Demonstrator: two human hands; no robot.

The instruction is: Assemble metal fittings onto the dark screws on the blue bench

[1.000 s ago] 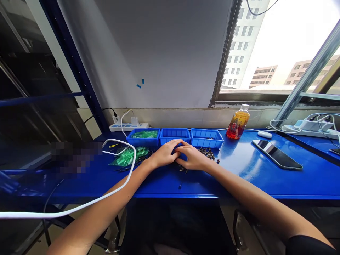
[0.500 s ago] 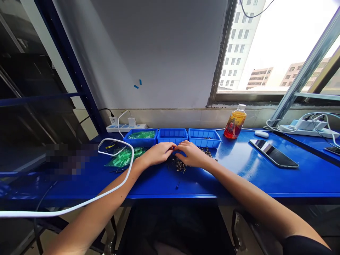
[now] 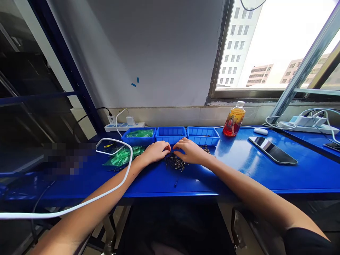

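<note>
My left hand and my right hand rest palm down on the blue bench, fingertips close together over a pile of small dark metal parts. Whether the fingers pinch any part is hidden by the hands. One stray dark part lies nearer the front edge. Behind the hands stand three blue bins: the left bin holds green pieces, the middle bin and the right bin look nearly bare. A bag of green parts lies left of my left hand.
A white cable loops across the left. A power strip sits by the wall. An orange drink bottle, a white mouse-like item, a phone and another power strip with cables occupy the right side.
Both hands have slid a little toward me and apart, uncovering more of the dark parts pile. The camera view shifted slightly.
</note>
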